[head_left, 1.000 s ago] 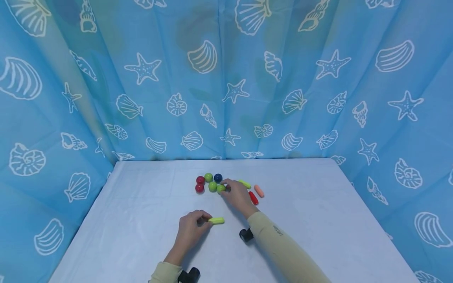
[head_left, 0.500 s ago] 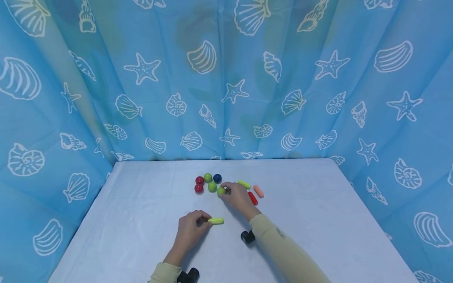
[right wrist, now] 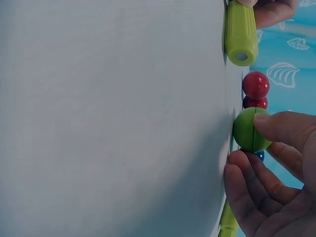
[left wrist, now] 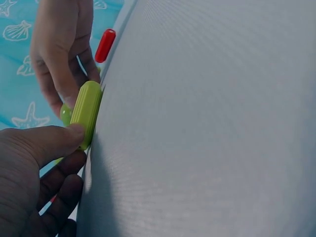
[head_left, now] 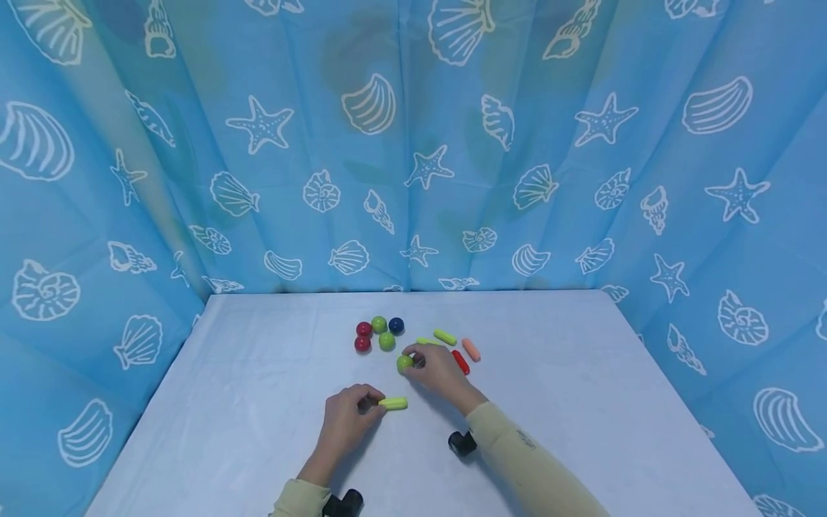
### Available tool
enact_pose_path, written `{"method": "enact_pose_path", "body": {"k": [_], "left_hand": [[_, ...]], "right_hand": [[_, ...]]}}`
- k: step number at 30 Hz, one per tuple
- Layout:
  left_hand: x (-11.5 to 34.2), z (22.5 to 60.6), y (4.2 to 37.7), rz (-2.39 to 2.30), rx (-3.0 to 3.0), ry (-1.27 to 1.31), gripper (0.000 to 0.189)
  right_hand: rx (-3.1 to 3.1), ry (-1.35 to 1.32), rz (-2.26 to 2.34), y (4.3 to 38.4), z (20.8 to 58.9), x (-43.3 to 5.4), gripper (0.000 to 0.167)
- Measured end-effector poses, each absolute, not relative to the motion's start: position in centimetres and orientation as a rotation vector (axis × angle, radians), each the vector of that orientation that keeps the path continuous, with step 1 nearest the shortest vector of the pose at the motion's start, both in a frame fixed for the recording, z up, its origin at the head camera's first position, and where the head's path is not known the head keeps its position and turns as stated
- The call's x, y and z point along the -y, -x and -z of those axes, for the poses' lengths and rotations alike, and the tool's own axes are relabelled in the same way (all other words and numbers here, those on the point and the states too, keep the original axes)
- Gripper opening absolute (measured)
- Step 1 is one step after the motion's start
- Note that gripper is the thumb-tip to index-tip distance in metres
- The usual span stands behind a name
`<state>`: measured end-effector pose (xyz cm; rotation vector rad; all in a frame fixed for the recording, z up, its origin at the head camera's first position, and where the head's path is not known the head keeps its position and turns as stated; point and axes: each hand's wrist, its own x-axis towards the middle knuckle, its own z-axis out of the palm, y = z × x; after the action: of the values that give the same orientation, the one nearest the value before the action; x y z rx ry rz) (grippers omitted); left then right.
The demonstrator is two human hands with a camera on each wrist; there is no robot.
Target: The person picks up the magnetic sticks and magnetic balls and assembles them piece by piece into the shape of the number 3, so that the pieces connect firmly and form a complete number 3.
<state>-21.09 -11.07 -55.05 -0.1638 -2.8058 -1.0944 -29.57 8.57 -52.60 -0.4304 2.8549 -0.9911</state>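
Observation:
My left hand point(head_left: 347, 422) pinches one end of a ribbed yellow-green rod point(head_left: 395, 403), which lies low over the white table. In the right wrist view, the free end of this rod point(right wrist: 241, 37) has a small silver disc like a magnet. My right hand point(head_left: 441, 372) grips a green ball point(head_left: 404, 363) with a seam round it, between thumb and fingers. That ball point(right wrist: 248, 131) shows more plainly in the right wrist view. It is apart from the rod, farther back on the table. The left wrist view shows the rod point(left wrist: 87, 112) under my left thumb.
Behind lie two red balls point(head_left: 363, 344), two green balls point(head_left: 386, 341) and a dark blue ball point(head_left: 396, 326). Beyond my right hand are a red rod point(head_left: 461, 362), a salmon rod point(head_left: 471, 350) and yellow-green rods point(head_left: 445, 336). A blue shell-print curtain point(head_left: 413, 215) borders the table.
My right hand has drawn the green ball toward me, away from the other balls. Another yellow-green rod has come into sight behind that hand. My left hand holds its rod in place.

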Motion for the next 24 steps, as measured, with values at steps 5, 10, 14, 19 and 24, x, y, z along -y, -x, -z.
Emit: {"method": "enact_pose_path", "body": {"k": [5,10,14,19,24], "left_hand": [[11.1,55.0,21.1,1.099,2.809,0.168,0.015],[11.1,55.0,21.1,1.096,2.810,0.172,0.015],[11.2,55.2,21.1,1.104,2.819,0.163,0.015],[11.1,55.3,21.2,1.085,2.833,0.162,0.015],[11.1,55.3,21.3,1.076,2.829,0.158,0.015]], "right_hand": [[-2.827,0.467,0.978,28.8,52.4,-9.2,0.032],[-2.826,0.489,0.935,28.1,52.4,-9.8,0.032],[-2.814,0.519,0.931,27.4,52.5,-10.3,0.032],[-2.801,0.535,0.941,26.7,52.5,-10.9,0.032],[-2.797,0.557,0.932,26.4,52.4,-11.1,0.032]]}}
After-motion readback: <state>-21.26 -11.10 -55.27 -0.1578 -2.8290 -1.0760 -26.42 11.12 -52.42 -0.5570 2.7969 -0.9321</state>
